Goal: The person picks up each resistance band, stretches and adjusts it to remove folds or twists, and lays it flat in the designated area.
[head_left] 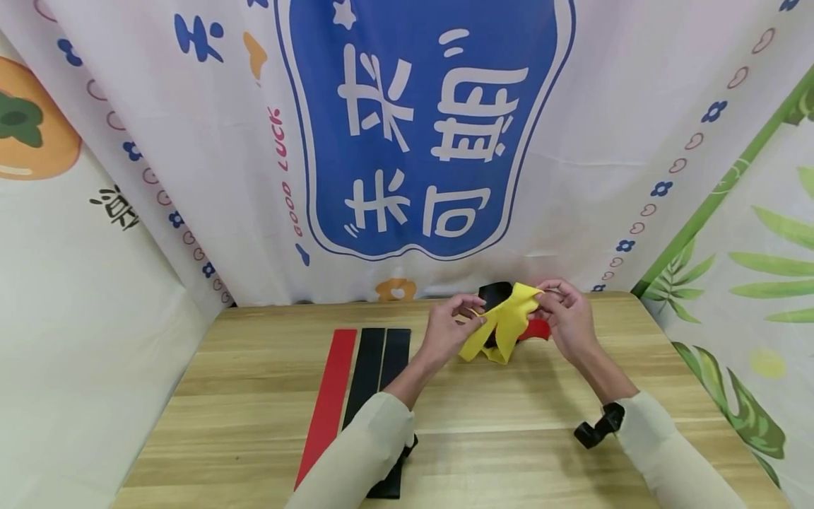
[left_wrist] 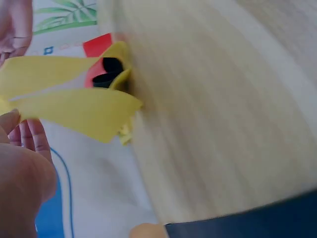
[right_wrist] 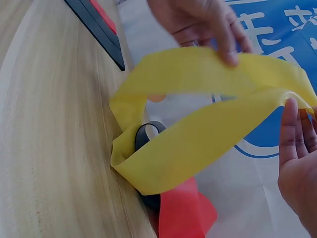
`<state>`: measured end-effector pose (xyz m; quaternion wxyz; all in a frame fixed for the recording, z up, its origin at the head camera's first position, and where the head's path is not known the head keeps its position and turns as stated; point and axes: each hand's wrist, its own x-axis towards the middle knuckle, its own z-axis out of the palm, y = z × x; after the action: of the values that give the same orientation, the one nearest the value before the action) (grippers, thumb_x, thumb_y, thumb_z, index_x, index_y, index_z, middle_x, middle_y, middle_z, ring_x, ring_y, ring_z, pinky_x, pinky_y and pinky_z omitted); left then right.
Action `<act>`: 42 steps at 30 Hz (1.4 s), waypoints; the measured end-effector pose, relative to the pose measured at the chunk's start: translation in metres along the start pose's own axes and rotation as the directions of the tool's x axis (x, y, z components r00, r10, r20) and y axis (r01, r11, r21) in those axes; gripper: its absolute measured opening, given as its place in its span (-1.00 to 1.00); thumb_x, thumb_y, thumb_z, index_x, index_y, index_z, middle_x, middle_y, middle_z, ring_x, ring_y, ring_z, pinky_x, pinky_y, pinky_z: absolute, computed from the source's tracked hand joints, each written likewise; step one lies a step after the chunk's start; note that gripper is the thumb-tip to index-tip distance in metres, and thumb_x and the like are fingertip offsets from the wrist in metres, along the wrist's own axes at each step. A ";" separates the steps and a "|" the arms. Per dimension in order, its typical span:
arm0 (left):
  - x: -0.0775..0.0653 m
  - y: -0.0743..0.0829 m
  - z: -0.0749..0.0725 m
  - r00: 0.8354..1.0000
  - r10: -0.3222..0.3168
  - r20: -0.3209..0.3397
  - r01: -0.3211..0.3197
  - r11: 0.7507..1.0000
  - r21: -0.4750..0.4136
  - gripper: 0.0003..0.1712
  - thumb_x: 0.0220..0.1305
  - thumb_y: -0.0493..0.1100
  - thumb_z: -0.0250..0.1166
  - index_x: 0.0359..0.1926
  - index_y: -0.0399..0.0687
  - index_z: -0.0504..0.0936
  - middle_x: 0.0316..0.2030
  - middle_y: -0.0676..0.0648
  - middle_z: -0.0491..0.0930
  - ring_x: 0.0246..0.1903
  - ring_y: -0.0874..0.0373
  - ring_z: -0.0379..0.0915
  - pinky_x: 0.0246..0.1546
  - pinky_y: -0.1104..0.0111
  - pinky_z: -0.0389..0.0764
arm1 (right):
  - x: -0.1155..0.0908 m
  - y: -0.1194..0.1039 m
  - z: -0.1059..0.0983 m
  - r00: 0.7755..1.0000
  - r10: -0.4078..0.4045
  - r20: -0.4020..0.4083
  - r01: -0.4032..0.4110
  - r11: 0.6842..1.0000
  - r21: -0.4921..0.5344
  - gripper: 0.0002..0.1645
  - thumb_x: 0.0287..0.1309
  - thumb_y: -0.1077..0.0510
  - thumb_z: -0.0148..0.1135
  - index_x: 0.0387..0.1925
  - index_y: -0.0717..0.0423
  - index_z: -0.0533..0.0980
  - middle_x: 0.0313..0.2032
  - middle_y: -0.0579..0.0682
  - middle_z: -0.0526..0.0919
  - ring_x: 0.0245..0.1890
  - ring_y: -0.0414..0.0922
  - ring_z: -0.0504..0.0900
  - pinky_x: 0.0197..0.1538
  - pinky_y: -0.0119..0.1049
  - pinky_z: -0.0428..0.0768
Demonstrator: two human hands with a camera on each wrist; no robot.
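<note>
A yellow flat band (head_left: 511, 311), thin and stretchy-looking, is held up above the far edge of the table. My left hand (head_left: 448, 329) pinches one part of it between thumb and fingers. On the other side my right hand (head_left: 566, 318) pinches its upper end. In the right wrist view the yellow band (right_wrist: 198, 134) spreads into a wide loop between the hands. Below and behind it lie a curled black band (right_wrist: 141, 141) and a red band (right_wrist: 183, 208), partly covered by the yellow one.
Left of my hands, a red strip (head_left: 331, 403) and two black strips, one (head_left: 365, 371) beside the other (head_left: 396, 360), lie straight on the wooden table (head_left: 248, 396). My left sleeve covers part of them. A printed curtain (head_left: 585, 177) hangs behind the table.
</note>
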<state>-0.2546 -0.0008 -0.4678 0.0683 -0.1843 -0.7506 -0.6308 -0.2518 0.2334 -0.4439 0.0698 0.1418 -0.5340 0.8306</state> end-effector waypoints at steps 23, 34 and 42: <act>-0.003 -0.057 -0.007 0.988 -0.156 0.004 0.151 0.964 0.221 -0.77 0.31 -0.43 0.44 -0.05 -0.17 0.82 -0.18 -0.07 0.80 -0.17 0.15 0.68 -0.05 0.35 0.69 | 0.001 -0.021 0.003 0.999 -0.019 -0.029 0.023 0.992 0.128 -0.82 0.55 0.41 0.02 -0.15 0.20 0.54 -0.17 0.05 0.80 -0.33 -0.09 0.79 -0.21 -0.34 0.78; -0.006 -0.046 -0.016 0.988 -0.153 -0.012 0.153 0.974 0.169 -0.82 0.37 -0.37 0.41 -0.07 -0.12 0.82 -0.17 -0.12 0.77 -0.19 0.17 0.63 -0.11 0.35 0.71 | 0.004 -0.031 -0.008 0.996 -0.035 -0.083 0.054 0.971 0.233 -0.86 0.56 0.40 0.03 -0.15 0.24 0.52 -0.22 0.09 0.77 -0.32 -0.09 0.77 -0.20 -0.35 0.77; -0.011 -0.039 -0.030 0.982 -0.184 0.038 0.176 0.973 0.151 -0.83 0.44 -0.28 0.38 -0.03 -0.04 0.82 -0.26 0.04 0.78 -0.24 0.22 0.62 -0.24 0.37 0.65 | 0.003 -0.033 -0.019 0.995 -0.028 -0.096 0.051 0.966 0.252 -0.85 0.56 0.43 0.00 -0.16 0.26 0.49 -0.22 0.11 0.76 -0.32 -0.07 0.77 -0.21 -0.34 0.77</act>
<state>-0.2626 -0.0371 -0.5018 0.0048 -0.1261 -0.8103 -0.5723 -0.2486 0.2644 -0.4215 0.0919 0.1219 -0.4166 0.8962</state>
